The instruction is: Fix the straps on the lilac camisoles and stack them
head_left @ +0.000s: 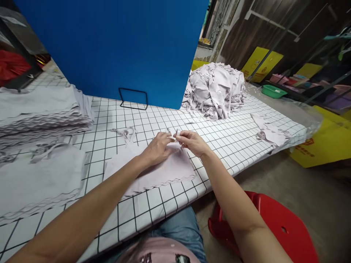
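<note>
A pale lilac-grey fabric piece [164, 171] lies flat on the table in front of me, its wavy edge facing me. At its far edge my right hand [192, 142] pinches a narrow fabric strap [177, 134] between thumb and fingertips. My left hand [157, 149] rests on the cloth, its fingers closed at the same strap, close to the right fingertips. The strap's exact path between the fingers is partly hidden. Another tied strap [127, 134] of the piece lies loose on the table to the left of my hands.
Stacks of similar fabric [41, 109] fill the left side. A large heap of cloth [215, 89] stands at the back right, with a loose piece [271, 133] farther right. A blue board [117, 47] on a wire stand [134, 98] rises ahead. A red stool [282, 226] is below right.
</note>
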Demonstrator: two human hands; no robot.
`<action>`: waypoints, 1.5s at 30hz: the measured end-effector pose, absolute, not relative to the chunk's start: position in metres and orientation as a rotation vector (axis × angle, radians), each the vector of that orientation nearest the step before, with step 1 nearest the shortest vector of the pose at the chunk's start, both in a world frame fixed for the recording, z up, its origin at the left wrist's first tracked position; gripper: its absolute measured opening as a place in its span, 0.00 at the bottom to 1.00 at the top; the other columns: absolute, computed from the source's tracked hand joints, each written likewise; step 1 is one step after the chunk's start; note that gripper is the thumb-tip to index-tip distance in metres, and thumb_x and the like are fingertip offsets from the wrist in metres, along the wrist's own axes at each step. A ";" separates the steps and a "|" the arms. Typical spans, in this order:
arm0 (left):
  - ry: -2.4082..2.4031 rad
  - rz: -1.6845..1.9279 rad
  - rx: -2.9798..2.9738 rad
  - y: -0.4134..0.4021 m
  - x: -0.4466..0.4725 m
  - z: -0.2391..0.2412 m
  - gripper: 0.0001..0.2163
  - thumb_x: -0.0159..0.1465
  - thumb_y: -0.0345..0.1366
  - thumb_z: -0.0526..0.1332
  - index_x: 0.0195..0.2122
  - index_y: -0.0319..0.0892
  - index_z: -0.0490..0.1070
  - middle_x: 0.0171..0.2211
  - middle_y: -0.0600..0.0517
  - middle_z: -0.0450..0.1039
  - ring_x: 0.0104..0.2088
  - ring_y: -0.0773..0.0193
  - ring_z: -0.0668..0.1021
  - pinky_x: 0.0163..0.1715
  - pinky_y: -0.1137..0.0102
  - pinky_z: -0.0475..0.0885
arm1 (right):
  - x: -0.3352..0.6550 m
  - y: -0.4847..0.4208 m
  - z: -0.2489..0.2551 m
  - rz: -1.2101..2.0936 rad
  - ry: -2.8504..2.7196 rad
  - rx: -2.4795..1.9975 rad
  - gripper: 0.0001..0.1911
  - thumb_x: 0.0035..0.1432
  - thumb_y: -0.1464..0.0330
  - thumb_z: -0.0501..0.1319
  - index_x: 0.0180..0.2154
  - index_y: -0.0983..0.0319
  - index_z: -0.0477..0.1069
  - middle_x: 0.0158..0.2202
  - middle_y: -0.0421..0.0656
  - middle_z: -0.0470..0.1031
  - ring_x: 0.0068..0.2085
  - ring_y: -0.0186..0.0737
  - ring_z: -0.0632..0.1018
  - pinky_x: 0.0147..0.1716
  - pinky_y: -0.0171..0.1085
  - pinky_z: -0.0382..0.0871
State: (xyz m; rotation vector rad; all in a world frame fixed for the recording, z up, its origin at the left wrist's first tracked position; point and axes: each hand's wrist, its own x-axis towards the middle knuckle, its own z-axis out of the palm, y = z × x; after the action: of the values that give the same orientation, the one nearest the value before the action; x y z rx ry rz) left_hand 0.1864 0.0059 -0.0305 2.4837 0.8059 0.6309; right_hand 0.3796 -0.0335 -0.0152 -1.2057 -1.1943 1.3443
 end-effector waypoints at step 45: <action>1.186 0.557 2.173 -0.007 0.156 -0.035 0.07 0.58 0.38 0.63 0.25 0.43 0.74 0.26 0.51 0.73 0.31 0.59 0.74 0.36 0.63 0.69 | 0.355 -0.018 -0.037 0.624 -2.175 -1.185 0.07 0.63 0.61 0.61 0.37 0.55 0.77 0.35 0.41 0.75 0.43 0.43 0.69 0.46 0.46 0.61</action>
State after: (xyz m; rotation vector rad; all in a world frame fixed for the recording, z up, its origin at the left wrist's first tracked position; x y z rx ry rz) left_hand 0.1562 -0.0067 -0.0353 2.1734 1.1864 0.5567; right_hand 0.3548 -0.0184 -0.0371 -1.1851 -2.1750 0.6244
